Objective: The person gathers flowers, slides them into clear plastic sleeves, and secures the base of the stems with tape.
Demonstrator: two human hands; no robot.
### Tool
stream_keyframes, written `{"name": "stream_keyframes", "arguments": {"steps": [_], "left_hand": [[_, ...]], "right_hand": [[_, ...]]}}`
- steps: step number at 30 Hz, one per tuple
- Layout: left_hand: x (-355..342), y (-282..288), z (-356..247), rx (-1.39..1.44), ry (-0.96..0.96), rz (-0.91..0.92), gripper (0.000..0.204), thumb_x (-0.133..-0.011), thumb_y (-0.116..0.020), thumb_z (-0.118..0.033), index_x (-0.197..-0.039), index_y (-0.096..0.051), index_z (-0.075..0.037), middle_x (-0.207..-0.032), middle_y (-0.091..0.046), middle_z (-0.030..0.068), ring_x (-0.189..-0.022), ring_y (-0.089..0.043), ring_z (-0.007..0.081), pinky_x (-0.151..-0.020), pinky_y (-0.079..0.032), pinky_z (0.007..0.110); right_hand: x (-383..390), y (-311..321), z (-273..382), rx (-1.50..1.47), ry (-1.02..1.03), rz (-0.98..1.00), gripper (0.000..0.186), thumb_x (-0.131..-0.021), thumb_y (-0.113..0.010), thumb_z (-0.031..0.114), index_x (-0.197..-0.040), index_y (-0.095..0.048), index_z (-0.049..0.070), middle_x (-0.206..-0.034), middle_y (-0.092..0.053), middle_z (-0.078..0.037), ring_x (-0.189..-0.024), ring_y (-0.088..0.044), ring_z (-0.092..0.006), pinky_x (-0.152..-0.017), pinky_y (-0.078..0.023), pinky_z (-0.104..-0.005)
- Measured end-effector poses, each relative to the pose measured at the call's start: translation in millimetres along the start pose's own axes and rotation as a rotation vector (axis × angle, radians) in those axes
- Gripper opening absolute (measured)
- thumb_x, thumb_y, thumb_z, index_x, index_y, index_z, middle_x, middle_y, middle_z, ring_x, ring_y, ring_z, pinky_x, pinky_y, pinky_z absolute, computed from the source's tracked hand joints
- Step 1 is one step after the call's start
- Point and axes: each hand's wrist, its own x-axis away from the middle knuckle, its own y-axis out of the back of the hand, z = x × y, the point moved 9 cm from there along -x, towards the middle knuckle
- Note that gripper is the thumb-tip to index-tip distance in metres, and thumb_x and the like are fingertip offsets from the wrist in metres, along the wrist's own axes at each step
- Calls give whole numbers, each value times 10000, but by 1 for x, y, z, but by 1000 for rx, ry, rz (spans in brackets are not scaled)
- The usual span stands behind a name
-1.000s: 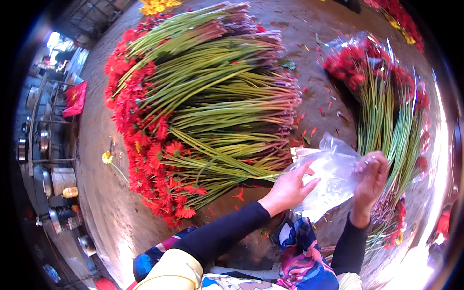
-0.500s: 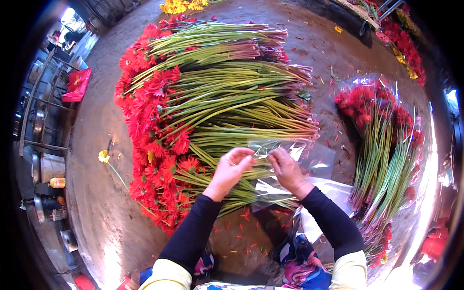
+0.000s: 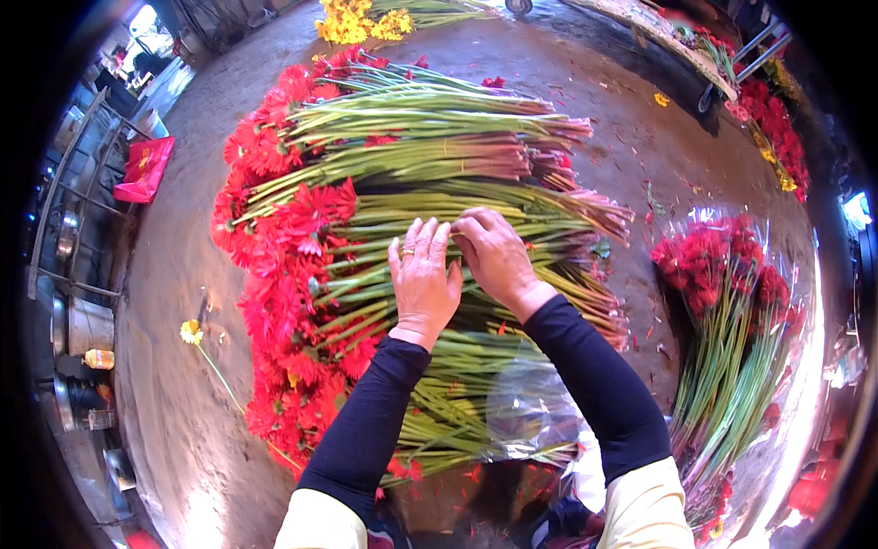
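Observation:
A large pile of red flowers (image 3: 274, 238) lies with its long green stems (image 3: 457, 110) pointing right. My left hand (image 3: 423, 284) rests over the middle of the stems, palm down, fingers stretched out and slightly bent. My right hand (image 3: 494, 256) is just right of it, fingers curled down on the stems; what exactly they hold is hidden. A crumpled clear plastic sheet (image 3: 521, 412) lies over the lower stems, below my right forearm. To the right, red flower bundles (image 3: 722, 348) lie wrapped in clear plastic.
Yellow flowers (image 3: 366, 20) lie at the back, near a wheeled wooden cart (image 3: 677, 46). A metal rack with pots and buckets (image 3: 90, 325) and a red bag (image 3: 144, 169) line the left. A loose yellow flower (image 3: 192, 331) lies on the floor (image 3: 174, 430).
My hands have left the clear plastic, which now lies on the lower stems, and have moved up to the middle of the pile. The view has shifted toward the back.

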Motion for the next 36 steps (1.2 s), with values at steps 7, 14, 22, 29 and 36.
{"name": "stream_keyframes", "arguments": {"steps": [7, 14, 22, 29, 36], "left_hand": [[-62, -38, 66, -154, 101, 99, 535, -813, -579, -180, -1317, -443, -62, -1327, -491, 149, -1274, -415, 299, -1069, -230, 539], [-35, -76, 82, -222, 148, 132, 466, -856, -500, -242, -1290, -498, -71, -1359, -439, 163, -1319, -330, 308, -1085, -182, 529], [-38, -75, 87, -181, 152, 126, 436, -871, -491, -231, -1274, -492, -65, -1317, -456, 150, -1290, -341, 306, -1085, -181, 527], [-41, -68, 98, -92, 205, 104, 394, -867, -509, -254, -1188, -544, -29, -1206, -520, 155, -1212, -408, 315, -1062, -233, 487], [-48, -102, 102, 1984, 1266, 165, 662, -778, -720, -383, -1286, -441, -63, -1212, -523, 123, -1153, -466, 263, -990, -352, 413]], "right_hand": [[-78, -47, -20, 187, 99, -15, 323, -718, -621, 53, -1038, -573, 60, -1131, -535, -113, -1132, -493, -304, -993, -392, -398], [-150, -57, -58, 456, -23, 171, 925, -694, -765, 411, -1440, -300, 122, -1478, -296, -133, -1400, -202, -325, -1130, -181, -460], [-176, -58, -118, 571, -403, 707, 1036, -487, -847, 536, -1303, -456, 32, -1285, -447, -227, -1284, -352, -381, -1096, -228, -503], [-157, -47, -88, 334, -308, 726, 945, -553, -819, 505, -1300, -466, 46, -1048, -623, -231, -991, -606, -377, -884, -470, -406], [-129, -30, -76, 263, -253, 694, 810, -584, -768, 355, -1280, -496, 44, -1071, -633, -220, -983, -620, -357, -855, -490, -396]]}}
